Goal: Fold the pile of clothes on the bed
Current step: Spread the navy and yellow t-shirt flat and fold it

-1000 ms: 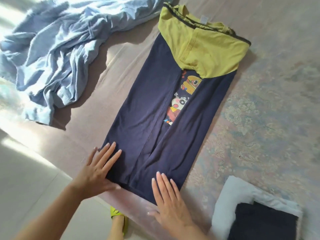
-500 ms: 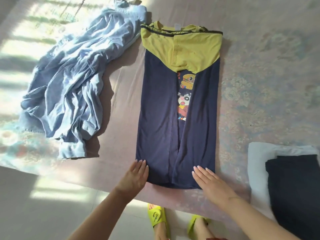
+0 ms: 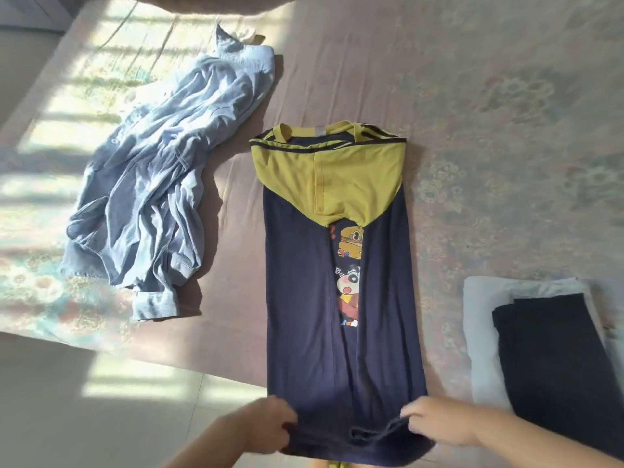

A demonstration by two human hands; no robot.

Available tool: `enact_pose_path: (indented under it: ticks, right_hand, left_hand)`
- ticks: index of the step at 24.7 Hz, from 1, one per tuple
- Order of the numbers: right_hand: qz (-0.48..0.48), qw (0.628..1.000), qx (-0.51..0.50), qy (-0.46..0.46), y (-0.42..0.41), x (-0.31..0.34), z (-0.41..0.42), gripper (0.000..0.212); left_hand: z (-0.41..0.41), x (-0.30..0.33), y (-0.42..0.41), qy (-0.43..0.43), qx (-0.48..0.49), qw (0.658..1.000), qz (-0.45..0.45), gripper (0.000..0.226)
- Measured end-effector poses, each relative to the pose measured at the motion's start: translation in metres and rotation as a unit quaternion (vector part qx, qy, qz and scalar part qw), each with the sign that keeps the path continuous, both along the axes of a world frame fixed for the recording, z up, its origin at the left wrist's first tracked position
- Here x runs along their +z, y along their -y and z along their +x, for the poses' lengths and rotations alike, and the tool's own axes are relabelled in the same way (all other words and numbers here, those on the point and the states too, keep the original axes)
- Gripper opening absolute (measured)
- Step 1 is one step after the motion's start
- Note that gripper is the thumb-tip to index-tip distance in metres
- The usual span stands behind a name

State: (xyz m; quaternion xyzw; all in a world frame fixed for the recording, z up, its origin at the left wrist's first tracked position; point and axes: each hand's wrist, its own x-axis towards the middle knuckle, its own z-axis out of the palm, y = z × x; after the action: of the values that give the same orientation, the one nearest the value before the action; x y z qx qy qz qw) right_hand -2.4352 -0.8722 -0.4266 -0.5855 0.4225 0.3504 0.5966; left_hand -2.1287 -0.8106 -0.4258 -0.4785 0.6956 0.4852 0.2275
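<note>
Two hands at the near edge, both grasping the bottom hem of the navy T-shirt (image 3: 304,332). Left hand (image 3: 260,428) has fingers curled round the hem's left corner. Right hand (image 3: 442,425) pinches the right corner, hem bunched and lifted slightly off the bed (image 3: 472,79) there. Both are motion-blurred, so exact finger placement is unclear.

Shirt lies lengthwise near-to-far in mid scene, both side panels folded inward so they almost meet. A narrow strip of the cartoon print (image 3: 349,278) shows in the gap between them. Its near end overhangs the bed edge over the tiled floor (image 3: 84,417). Something yellow-green shows just below the hem at the bottom edge, too cropped to tell what.

Right of the shirt, near: folded stack, a dark garment (image 3: 553,373) lying on top of a white one (image 3: 483,332). Stack is apart from the shirt, not touching.

Left of the shirt, mid to far: light blue button shirt (image 3: 158,197) in a crumpled heap, unfolded, cuff at its near end, collar at the far end. Well apart from the navy shirt's lower half, closer near its far left corner.

Far end of the navy shirt: yellow-green sleeves (image 3: 331,177) folded across the chest, dark stripes along the shoulder edge, neck label visible.

Bed cover is pinkish with a faded floral pattern; sunlight bars fall across the far left.
</note>
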Motion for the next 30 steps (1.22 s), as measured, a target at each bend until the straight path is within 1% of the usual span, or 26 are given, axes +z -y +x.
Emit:
enact_pose_path:
  ticks: [1,2,3,4,5,6,7,8,9,10,11,12,13,14,15,16,17,19,21,22,23,25,27,28,29,30]
  right_hand:
    - [0.018,0.998,-0.048,-0.022,0.025,0.005,0.004,0.019]
    - [0.001,0.993,-0.110,-0.040,0.054,0.008,0.009,0.019]
    - [-0.024,0.981,-0.186,-0.045,0.087,0.006,0.013,0.021]
    - [-0.045,0.960,-0.274,-0.034,0.121,0.003,0.018,0.020]
    - [-0.052,0.927,-0.372,-0.002,0.152,0.000,0.023,0.016]
    - [-0.056,0.880,-0.470,0.046,0.178,-0.004,0.030,0.011]
    - [-0.065,0.826,-0.552,0.090,0.196,-0.011,0.033,0.016]
    - [-0.089,0.791,-0.595,0.115,0.208,-0.022,0.035,0.025]
    - [-0.128,0.783,-0.599,0.106,0.209,-0.034,0.036,0.034]
    - [-0.169,0.785,-0.591,0.078,0.201,-0.047,0.035,0.044]
    - [-0.203,0.784,-0.585,0.047,0.189,-0.057,0.034,0.049]
    - [-0.225,0.783,-0.579,0.027,0.176,-0.065,0.033,0.045]
    - [-0.236,0.788,-0.569,0.019,0.165,-0.071,0.031,0.036]
    - [-0.247,0.800,-0.547,0.018,0.158,-0.072,0.031,0.026]
    - [-0.263,0.811,-0.523,0.014,0.155,-0.071,0.032,0.021]
    - [-0.285,0.810,-0.513,0.005,0.157,-0.070,0.033,0.023]
    - [-0.312,0.798,-0.516,-0.009,0.161,-0.069,0.032,0.029]
    - [-0.357,0.762,-0.539,-0.029,0.177,-0.067,0.034,0.034]
    - [-0.390,0.748,-0.536,-0.047,0.189,-0.071,0.033,0.022]
    - [-0.423,0.755,-0.497,-0.058,0.194,-0.072,0.033,0.021]
    - [-0.469,0.767,-0.434,-0.058,0.198,-0.073,0.033,0.029]
    - [-0.512,0.810,-0.286,-0.030,0.204,-0.077,0.031,0.039]
    - [-0.477,0.858,-0.187,-0.039,0.215,-0.077,0.029,0.041]
    - [-0.462,0.872,-0.153,-0.057,0.221,-0.078,0.025,0.038]
    - [-0.459,0.877,-0.121,-0.072,0.227,-0.078,0.023,0.031]
    - [-0.468,0.876,-0.092,-0.076,0.234,-0.077,0.022,0.024]
  left_hand:
    - [0.007,0.003,0.028,-0.019,0.077,0.997,0.015,0.022]
    - [0.017,0.006,0.062,-0.029,0.157,0.987,0.025,0.020]
    - [0.030,0.006,0.096,-0.043,0.244,0.968,0.021,0.018]
    - [0.041,0.005,0.133,-0.075,0.354,0.932,0.018,0.018]
    - [0.050,-0.002,0.162,-0.112,0.459,0.881,0.017,0.019]
    - [0.054,-0.011,0.185,-0.145,0.555,0.819,0.008,0.018]
    - [0.054,-0.023,0.200,-0.172,0.638,0.751,-0.009,0.018]
    - [0.049,-0.038,0.209,-0.184,0.708,0.682,-0.019,0.019]
    - [0.042,-0.053,0.211,-0.171,0.747,0.641,-0.044,0.022]
    - [0.034,-0.065,0.207,-0.147,0.750,0.638,-0.089,0.026]
    - [0.027,-0.074,0.199,-0.134,0.731,0.656,-0.133,0.031]
    - [0.021,-0.080,0.189,-0.134,0.701,0.680,-0.168,0.035]
    - [0.018,-0.084,0.182,-0.137,0.660,0.716,-0.182,0.039]
    - [0.017,-0.086,0.177,-0.138,0.600,0.764,-0.193,0.039]
    - [0.019,-0.088,0.176,-0.133,0.526,0.813,-0.211,0.032]
    - [0.025,-0.087,0.180,-0.113,0.474,0.843,-0.226,0.018]
    - [0.035,-0.088,0.188,-0.096,0.459,0.851,-0.239,0.008]
    - [0.058,-0.086,0.206,-0.063,0.509,0.822,-0.247,0.018]
    - [0.075,-0.086,0.223,-0.039,0.556,0.798,-0.229,0.021]
    - [0.075,-0.086,0.230,-0.032,0.548,0.803,-0.233,0.021]
    - [0.072,-0.087,0.233,-0.042,0.534,0.809,-0.242,0.018]
    - [0.059,-0.084,0.229,-0.094,0.485,0.830,-0.259,0.005]
    - [0.055,-0.085,0.223,-0.110,0.399,0.874,-0.255,0.026]
    - [0.057,-0.087,0.224,-0.092,0.360,0.893,-0.253,0.026]
    - [0.060,-0.086,0.229,-0.074,0.340,0.902,-0.256,0.020]
    - [0.061,-0.082,0.237,-0.063,0.341,0.899,-0.267,0.016]
